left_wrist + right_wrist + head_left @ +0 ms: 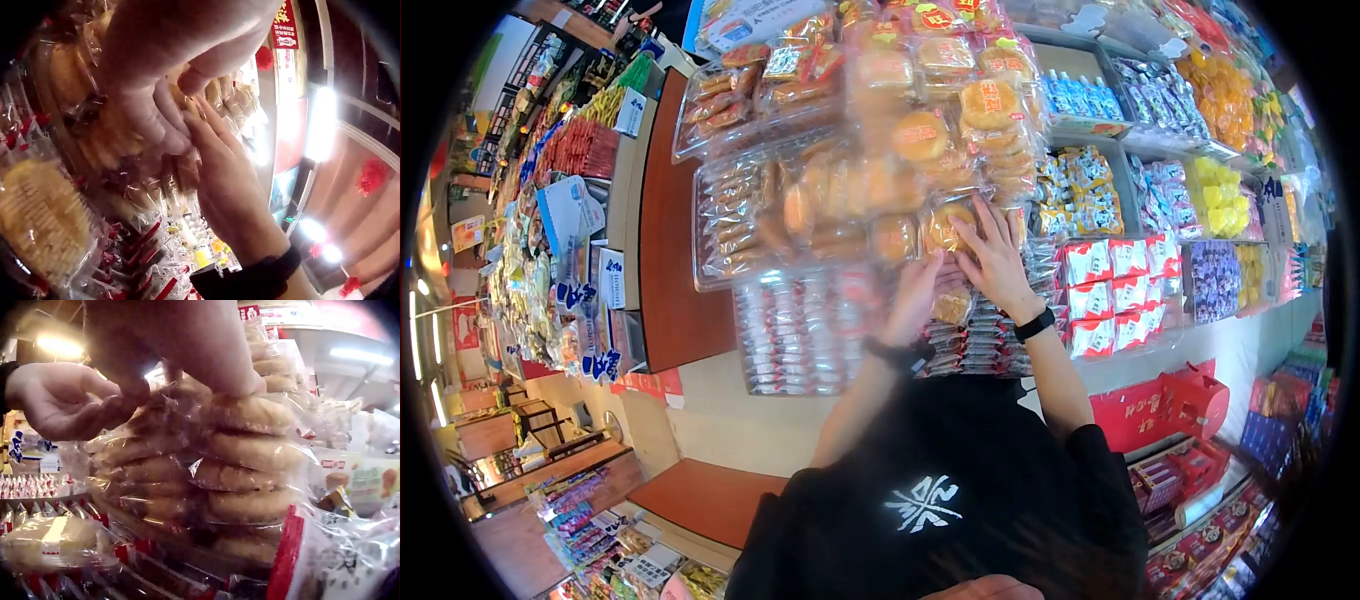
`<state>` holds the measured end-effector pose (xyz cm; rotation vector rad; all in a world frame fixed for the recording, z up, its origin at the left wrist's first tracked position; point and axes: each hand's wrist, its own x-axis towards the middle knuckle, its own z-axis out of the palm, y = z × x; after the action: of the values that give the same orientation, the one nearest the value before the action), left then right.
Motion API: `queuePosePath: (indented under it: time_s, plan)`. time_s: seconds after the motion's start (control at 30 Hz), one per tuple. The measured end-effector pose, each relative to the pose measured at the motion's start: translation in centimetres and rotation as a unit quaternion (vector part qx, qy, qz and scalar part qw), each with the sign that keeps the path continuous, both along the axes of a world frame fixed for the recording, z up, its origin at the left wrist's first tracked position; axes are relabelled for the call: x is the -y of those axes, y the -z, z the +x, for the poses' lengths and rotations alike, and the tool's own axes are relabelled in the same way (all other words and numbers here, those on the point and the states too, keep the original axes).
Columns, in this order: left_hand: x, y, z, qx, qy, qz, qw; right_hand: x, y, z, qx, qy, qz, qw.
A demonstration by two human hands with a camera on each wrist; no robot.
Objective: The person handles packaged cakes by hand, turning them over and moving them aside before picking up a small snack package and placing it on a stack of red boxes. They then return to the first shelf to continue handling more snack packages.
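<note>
Clear-wrapped round pastries (948,228) are stacked in columns in front of me. My right hand (1000,262) rests on the near end of the stack, fingers stretched over a top pastry. The right wrist view has its fingers meeting the top pastry (250,414) of one column. Just left of it, my left hand (915,296) has its fingertips close to the near pastries and the right thumb. In the right wrist view the left hand (65,400) is turned palm up, fingers loosely bent beside the stack. One wrapped pale pastry (951,305) lies below the hands on red-and-silver packets (975,345).
Clear trays of wrapped biscuits (745,225) and silver packets (800,335) stand to the left. Compartments of red-and-white packets (1112,290), yellow pouches (1090,190) and blue bottles (1080,97) line the right. A brown ledge (690,250) runs along the left side.
</note>
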<state>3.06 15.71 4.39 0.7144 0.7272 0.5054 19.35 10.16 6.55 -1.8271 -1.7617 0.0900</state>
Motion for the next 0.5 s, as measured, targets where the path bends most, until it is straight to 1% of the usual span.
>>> queuePosePath:
  time_s: [0.07,0.17,0.27,0.37,0.47,0.5]
  plan:
    - [-0.4,0.5,0.2,-0.026,-0.004,-0.002,1.0,-0.3,-0.3,0.0,0.006,0.0,-0.006,1.0]
    - [0.0,0.7,0.1,-0.004,-0.029,0.002,1.0,0.0,-1.0,-0.2,-0.014,-0.008,-0.012,1.0]
    - [0.1,-0.6,-0.4,0.003,-0.011,-0.007,1.0,0.4,-1.5,-0.3,-0.011,-0.015,-0.018,1.0]
    - [0.1,-0.1,-0.8,-0.017,-0.013,-0.023,0.999,0.6,-1.5,-0.3,-0.017,-0.018,-0.001,1.0]
    - [-0.1,1.2,-1.4,0.016,0.007,-0.05,0.999,0.8,-1.7,-0.4,-0.044,-0.014,-0.005,0.999]
    - [0.0,0.7,-1.6,0.008,0.024,-0.059,0.998,0.9,-2.0,-0.5,-0.047,-0.012,-0.006,0.999]
